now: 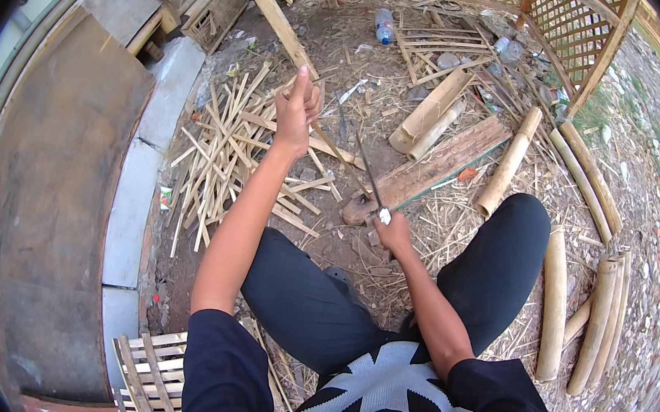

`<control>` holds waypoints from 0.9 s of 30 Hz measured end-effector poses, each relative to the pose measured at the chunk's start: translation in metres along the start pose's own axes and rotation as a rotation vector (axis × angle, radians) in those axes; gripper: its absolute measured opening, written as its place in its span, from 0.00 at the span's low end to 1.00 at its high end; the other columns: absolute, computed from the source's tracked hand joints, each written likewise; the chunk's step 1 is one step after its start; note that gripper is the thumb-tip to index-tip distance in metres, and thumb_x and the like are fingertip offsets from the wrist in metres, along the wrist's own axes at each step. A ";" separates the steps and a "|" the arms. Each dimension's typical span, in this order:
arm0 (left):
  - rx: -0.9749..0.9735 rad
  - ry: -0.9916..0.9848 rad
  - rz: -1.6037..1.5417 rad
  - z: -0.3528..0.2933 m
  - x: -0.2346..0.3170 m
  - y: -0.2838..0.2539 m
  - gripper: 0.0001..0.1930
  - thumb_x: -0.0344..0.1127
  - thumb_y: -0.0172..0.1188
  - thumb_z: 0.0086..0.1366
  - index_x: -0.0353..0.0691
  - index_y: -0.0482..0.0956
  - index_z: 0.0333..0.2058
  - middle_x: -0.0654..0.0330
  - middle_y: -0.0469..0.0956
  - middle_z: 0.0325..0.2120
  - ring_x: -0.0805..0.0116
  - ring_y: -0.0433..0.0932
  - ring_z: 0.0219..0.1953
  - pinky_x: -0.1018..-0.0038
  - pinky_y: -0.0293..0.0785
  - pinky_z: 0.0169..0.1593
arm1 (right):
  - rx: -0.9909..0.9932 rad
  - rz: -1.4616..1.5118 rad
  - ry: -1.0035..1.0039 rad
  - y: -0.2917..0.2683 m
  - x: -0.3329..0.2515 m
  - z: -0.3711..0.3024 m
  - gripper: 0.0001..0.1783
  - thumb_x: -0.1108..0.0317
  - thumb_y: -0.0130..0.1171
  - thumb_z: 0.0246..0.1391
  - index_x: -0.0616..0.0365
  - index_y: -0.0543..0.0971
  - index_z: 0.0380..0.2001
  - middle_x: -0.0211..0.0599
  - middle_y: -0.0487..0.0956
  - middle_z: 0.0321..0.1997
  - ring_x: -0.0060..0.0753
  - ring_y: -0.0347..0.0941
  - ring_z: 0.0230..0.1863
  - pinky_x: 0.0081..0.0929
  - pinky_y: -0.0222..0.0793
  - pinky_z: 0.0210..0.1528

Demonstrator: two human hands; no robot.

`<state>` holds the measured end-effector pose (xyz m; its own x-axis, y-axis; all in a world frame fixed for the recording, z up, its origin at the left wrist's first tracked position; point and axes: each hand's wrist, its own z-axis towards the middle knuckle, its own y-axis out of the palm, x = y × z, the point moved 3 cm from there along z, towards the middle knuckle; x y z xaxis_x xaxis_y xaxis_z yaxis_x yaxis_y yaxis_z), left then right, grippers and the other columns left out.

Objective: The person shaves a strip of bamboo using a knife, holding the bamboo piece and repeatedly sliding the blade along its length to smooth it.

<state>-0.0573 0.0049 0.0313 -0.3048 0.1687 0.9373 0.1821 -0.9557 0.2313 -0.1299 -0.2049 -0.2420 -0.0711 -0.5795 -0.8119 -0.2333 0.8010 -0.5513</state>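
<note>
My right hand (394,231) is closed round the handle of a long knife (368,168). The knife's thin dark blade points up and away, and something white shows where it meets the handle. My left hand (298,113) is raised ahead of me, closed with the thumb up, on a thin bamboo strip (331,142). That strip slants down toward the blade; whether the two touch I cannot tell. Beneath the knife lies a rough wooden plank (440,166), its near end by my right hand. A pile of split bamboo strips (227,145) spreads left of my left arm.
Cut bamboo poles (553,305) lie at my right, with split bamboo pieces (433,112) beyond the plank. A wooden post (267,8) slants near my left hand. Lattice panels (573,38) stand at the back. A low block wall (129,216) runs along the left.
</note>
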 end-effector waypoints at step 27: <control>0.287 0.016 -0.067 0.004 -0.007 -0.021 0.28 0.48 0.49 0.73 0.50 0.49 0.16 0.72 0.48 0.11 0.78 0.45 0.15 0.73 0.40 0.21 | -0.189 -0.182 0.046 0.009 0.031 -0.049 0.21 0.61 0.62 0.49 0.67 0.78 0.41 0.62 0.80 0.36 0.64 0.77 0.42 0.51 0.72 0.47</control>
<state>-0.0551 0.0247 0.0206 -0.3396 0.2227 0.9138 0.4173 -0.8350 0.3585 -0.1817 -0.2233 -0.2624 -0.0542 -0.7209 -0.6909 -0.4233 0.6433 -0.6380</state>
